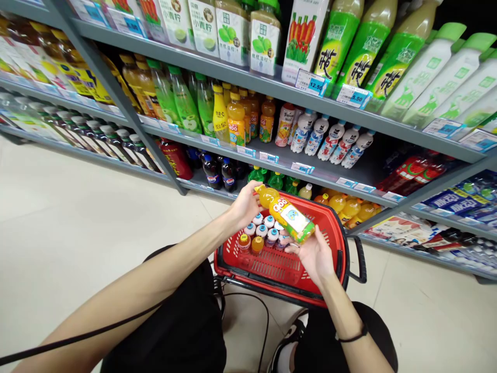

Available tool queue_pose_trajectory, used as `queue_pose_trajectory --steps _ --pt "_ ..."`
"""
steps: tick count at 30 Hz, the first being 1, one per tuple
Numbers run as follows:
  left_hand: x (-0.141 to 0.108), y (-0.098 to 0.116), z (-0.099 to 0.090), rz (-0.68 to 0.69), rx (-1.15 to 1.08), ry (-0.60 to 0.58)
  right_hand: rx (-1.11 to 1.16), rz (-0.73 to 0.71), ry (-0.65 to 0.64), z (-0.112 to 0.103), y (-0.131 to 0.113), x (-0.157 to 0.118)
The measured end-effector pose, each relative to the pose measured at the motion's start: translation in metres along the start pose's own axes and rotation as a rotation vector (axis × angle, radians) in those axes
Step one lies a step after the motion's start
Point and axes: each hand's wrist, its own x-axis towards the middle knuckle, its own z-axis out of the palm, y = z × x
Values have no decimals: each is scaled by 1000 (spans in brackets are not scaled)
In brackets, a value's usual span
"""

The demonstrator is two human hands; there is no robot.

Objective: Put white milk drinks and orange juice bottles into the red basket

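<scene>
An orange Qoo juice bottle [289, 213] is held tilted above a red shopping basket [338, 228]. My left hand [247, 204] grips its yellow cap end, while my right hand [313, 253] supports the green-labelled base. Below the bottle, the basket holds several white-capped small bottles [261, 231] standing in rows and two orange-capped bottles [257, 244] in front of them. Part of the basket's contents is hidden behind the held bottle and my right hand.
Shelves [240, 150] of drinks rise beyond the basket, with similar juice bottles [236, 120] on the middle level. The basket's black handle [360, 261] sticks out to the right. A black cable [248, 295] runs between the person's legs.
</scene>
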Motion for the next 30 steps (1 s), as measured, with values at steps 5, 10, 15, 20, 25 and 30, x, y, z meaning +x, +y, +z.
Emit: queue_pose_trajectory --steps 5,10,15,20,25,30 --pt "-5 8 4 45 -109 -2 -219 -193 29 -6 13 -4" --pt "-7 12 3 69 -108 -56 -603 -429 -7 -16 17 -9" --pt "-6 11 -1 74 -101 -84 -1285 -776 -202 -27 7 -12" --pt "-7 10 -2 87 -102 -118 -1510 -902 -244 -38 3 -7" --pt "-7 9 -4 140 -55 -206 -1315 -813 -130 -35 14 -8" --pt "-1 3 -10 254 120 -264 -859 -500 -12 -26 21 -12"
